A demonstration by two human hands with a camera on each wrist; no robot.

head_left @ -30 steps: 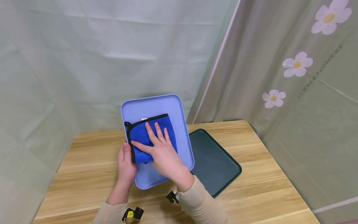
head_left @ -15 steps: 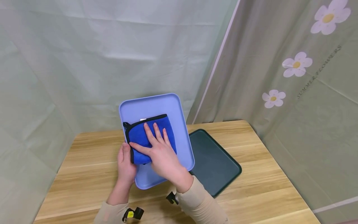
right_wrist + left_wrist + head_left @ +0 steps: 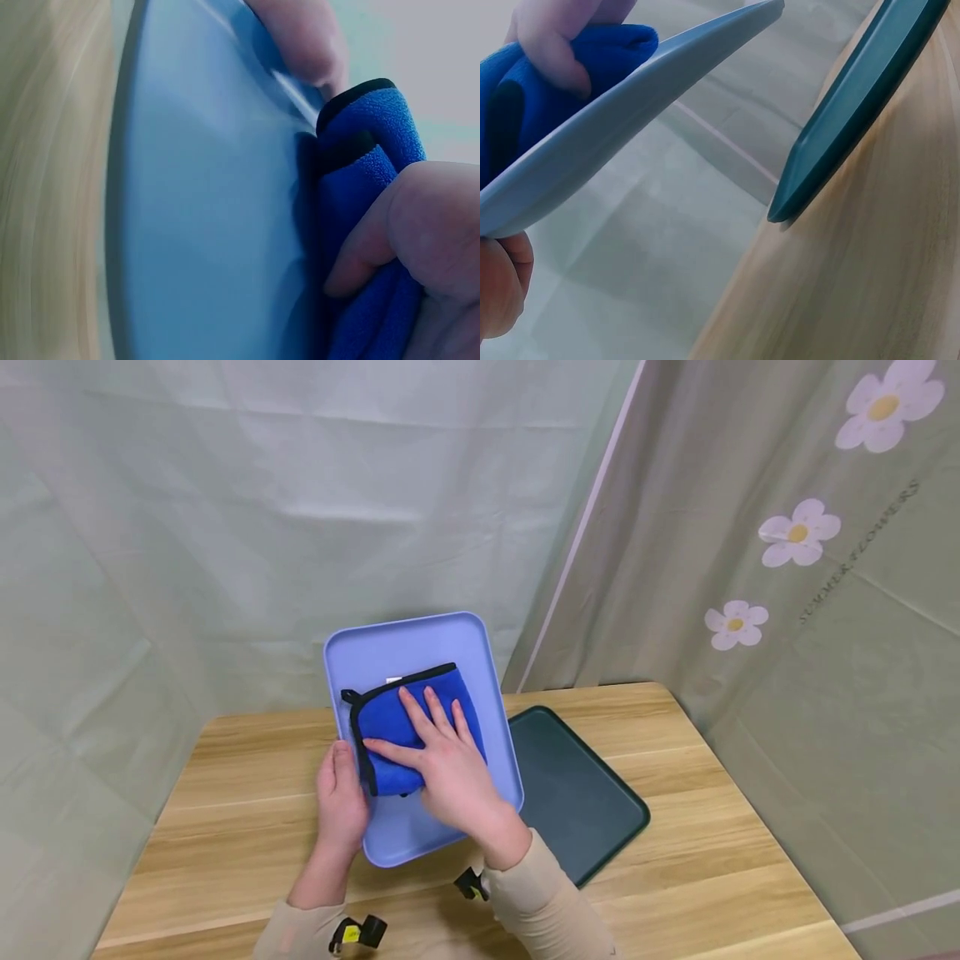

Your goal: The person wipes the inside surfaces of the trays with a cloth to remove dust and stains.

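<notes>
A periwinkle-blue tray [image 3: 405,839] is held tilted above the table, its left edge gripped by my left hand [image 3: 341,802]. The left thumb lies over the rim, and the fingers are behind the tray, hidden in the head view but partly seen below it in the left wrist view. On the tray lies a folded blue cloth [image 3: 386,714] with black edging, a small loop and a white tag. My right hand [image 3: 453,772] presses flat on the cloth, fingers spread and straight. The right wrist view shows the cloth's folded layers [image 3: 367,157] under that hand.
A dark green tray [image 3: 573,793] lies on the wooden table [image 3: 697,852] to the right, partly behind the blue tray. Pale curtains [image 3: 247,527] enclose the back and sides, with white flowers printed on the right one.
My right hand and the cloth slid slightly left on the tray, then back to the right. The left hand keeps its grip, and the tray has barely shifted.
</notes>
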